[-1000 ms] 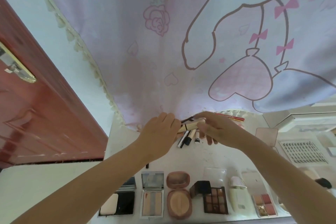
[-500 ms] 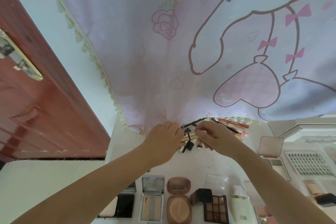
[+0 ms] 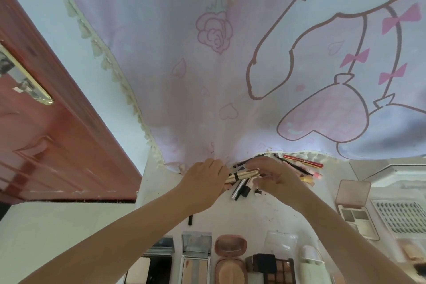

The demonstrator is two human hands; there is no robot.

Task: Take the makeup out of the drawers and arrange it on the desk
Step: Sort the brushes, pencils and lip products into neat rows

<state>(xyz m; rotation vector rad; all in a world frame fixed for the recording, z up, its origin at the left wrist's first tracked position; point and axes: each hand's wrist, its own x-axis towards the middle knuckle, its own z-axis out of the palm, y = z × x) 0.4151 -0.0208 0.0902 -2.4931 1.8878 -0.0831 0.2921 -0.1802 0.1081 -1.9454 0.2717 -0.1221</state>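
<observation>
Both hands [image 3: 242, 182] gripping gold tube [image 3: 244, 174], white desk [image 3: 253, 212]

Curtain [image 3: 207, 76]: thin printed cloth, matt. Door [image 3: 57, 145]: glossy red-brown wood, brass-look metal handle [image 3: 27, 80]. Gold tube [image 3: 242, 174]: shiny.

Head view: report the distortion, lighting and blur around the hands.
Head view: wide-angle bending curves the red-brown wooden door and the pastel cartoon-print curtain; the backlit curtain glows, washing out the white desk; left hand, right hand and gold slim tube look soft, not sharp.
</observation>
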